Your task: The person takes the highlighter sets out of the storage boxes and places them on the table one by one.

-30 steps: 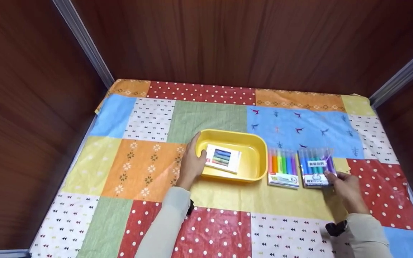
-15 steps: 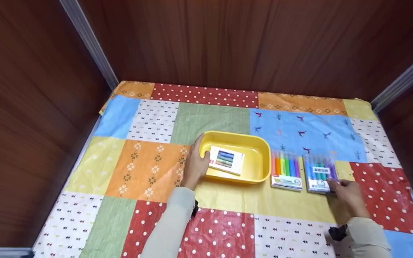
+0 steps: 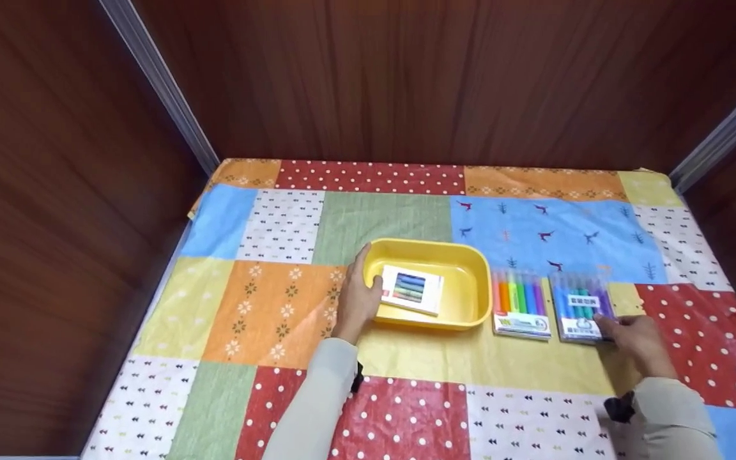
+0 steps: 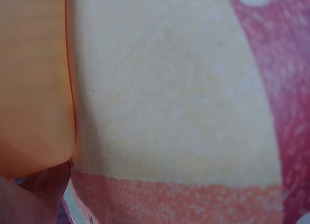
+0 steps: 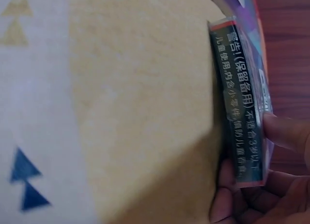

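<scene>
At the left end of a yellow plastic tray [image 3: 460,287], my left hand [image 3: 356,303] grips the wall, thumb at the rim and fingers along the outside. Inside the tray lies a white box [image 3: 411,291] with coloured sticks pictured on it. My right hand [image 3: 639,338] pinches the lower right corner of a clear pack of blue, green and purple markers [image 3: 579,306]. In the right wrist view the pack's dark printed end [image 5: 242,103] shows, thumb on top and fingers curled beneath. Between tray and this pack lies another pack of rainbow-coloured markers [image 3: 521,306].
A patchwork-patterned cloth [image 3: 291,421] covers the table. Dark wood panels [image 3: 368,76] enclose it at the back and both sides, with metal strips [image 3: 163,83] at the corners.
The head view has shifted, so everything appears farther right and lower. The pack in my right hand lies slightly nearer me than before. My left hand keeps its grip on the tray.
</scene>
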A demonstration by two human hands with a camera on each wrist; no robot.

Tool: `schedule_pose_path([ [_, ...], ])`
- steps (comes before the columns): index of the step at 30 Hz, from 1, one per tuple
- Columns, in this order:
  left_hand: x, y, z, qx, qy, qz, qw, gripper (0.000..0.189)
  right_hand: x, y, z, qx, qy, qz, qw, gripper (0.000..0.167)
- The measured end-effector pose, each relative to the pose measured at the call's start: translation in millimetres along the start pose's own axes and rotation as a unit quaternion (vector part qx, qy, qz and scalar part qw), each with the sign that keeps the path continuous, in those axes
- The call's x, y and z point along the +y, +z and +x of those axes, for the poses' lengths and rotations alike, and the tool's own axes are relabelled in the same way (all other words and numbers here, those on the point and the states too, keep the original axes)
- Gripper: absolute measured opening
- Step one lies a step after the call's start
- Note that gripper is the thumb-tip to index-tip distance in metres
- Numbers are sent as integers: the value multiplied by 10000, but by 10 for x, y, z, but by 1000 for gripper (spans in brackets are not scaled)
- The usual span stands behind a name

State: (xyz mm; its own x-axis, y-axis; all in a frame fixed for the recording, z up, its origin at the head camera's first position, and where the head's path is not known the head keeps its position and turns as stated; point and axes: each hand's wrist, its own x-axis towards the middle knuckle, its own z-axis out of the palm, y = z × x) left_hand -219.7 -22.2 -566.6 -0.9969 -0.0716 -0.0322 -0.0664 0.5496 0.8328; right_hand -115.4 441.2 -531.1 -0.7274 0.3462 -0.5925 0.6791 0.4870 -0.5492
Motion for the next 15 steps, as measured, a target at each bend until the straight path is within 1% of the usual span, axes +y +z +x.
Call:
schedule_pose_path([
  [2, 1, 10, -13, -49, 59, 10, 10000, 69, -8, -8, -12, 272, -28, -189, 9994, 83],
  [4, 4, 23, -22, -68, 93, 33, 9999, 69, -14, -13, -15, 543, -57, -361, 9979, 69],
  [6, 5, 33, -23, -51, 131, 56, 9999, 69, -25, -21, -12, 763, -107, -530, 9956, 57],
  [7, 5, 36, -22, -45, 148, 58, 9999, 69, -32, -27, -10, 829, -149, -600, 9946, 53],
  [9, 4, 32, -19, -67, 109, 69, 9999, 69, -50, -35, -11, 825, -186, -663, 9942, 51],
  [12, 6, -6, 0, -88, 90, 99, 9999, 69, -108, -15, -26, 835, -277, -693, 9937, 57],
  [13, 11, -30, 15, -99, 101, 127, 9998, 70, -142, 1, -34, 854, -330, -697, 9934, 59],
  [15, 16, -18, 35, -71, 169, 84, 9998, 69, -205, -3, -33, 967, -542, -791, 9907, 61],
])
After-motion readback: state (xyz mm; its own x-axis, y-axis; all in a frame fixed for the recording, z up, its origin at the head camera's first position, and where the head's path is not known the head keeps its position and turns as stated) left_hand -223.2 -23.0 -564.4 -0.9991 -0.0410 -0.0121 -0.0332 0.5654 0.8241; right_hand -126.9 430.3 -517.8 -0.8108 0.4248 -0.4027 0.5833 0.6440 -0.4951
